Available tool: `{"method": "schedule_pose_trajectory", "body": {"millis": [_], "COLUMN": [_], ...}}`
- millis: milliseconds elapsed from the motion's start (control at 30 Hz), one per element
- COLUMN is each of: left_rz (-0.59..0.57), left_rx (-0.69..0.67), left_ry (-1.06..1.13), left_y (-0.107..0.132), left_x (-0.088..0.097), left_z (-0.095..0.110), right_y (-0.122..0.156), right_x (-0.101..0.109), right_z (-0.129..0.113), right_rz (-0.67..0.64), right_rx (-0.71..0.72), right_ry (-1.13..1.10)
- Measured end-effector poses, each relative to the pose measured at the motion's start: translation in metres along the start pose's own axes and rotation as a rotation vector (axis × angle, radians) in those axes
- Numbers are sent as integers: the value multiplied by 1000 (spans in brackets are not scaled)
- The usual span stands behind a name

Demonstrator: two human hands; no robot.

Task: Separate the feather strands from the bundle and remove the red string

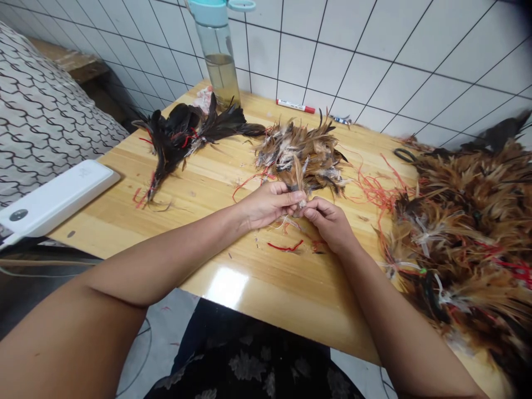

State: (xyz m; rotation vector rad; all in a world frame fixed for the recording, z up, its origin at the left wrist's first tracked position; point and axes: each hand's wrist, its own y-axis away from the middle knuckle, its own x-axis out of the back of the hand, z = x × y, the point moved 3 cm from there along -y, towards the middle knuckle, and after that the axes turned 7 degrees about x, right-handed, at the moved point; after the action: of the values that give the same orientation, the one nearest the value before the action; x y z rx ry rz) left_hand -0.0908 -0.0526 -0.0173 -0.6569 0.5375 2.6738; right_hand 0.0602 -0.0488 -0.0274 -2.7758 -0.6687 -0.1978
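Note:
At the middle of the table, my left hand [272, 204] pinches the base of a small brown feather bunch [297, 176] between thumb and fingers. My right hand [326, 218] is closed at the same base, thumb against the fingertips, with pale fluff showing between the two hands. Just beyond them lies a pile of brown feathers [295, 145]. Black feather bunches [178, 130] tied with red string rest to the far left. A short red string [285, 246] lies on the wood below my hands. Exactly what my right fingertips grip is too small to tell.
A large heap of brown feathers [469, 221] covers the table's right side, with tangled red strings [376, 188] beside it. A water bottle [220, 61] stands by the tiled wall, near a red-capped marker [295, 106]. A white power bank [58, 194] sits at the left edge.

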Motion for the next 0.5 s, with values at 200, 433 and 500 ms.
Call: {"method": "schedule_pose_trajectory", "body": {"millis": [200,433,500], "left_rz": [-38,-47,-46], "left_rx": [17,18,13], "left_ry": [7,-13,-19], "left_y": [0,-1,-2], "left_x": [-2,-2,-2], "left_z": [-3,-6,-6], "right_y": [-1,-1,-1], "right_x": [-1,-3,-4], "right_z": [-1,1,1], "right_rz": [-10,-39,-41], "right_rx": [2,24,19], "right_ry": [-10,22,34]}}
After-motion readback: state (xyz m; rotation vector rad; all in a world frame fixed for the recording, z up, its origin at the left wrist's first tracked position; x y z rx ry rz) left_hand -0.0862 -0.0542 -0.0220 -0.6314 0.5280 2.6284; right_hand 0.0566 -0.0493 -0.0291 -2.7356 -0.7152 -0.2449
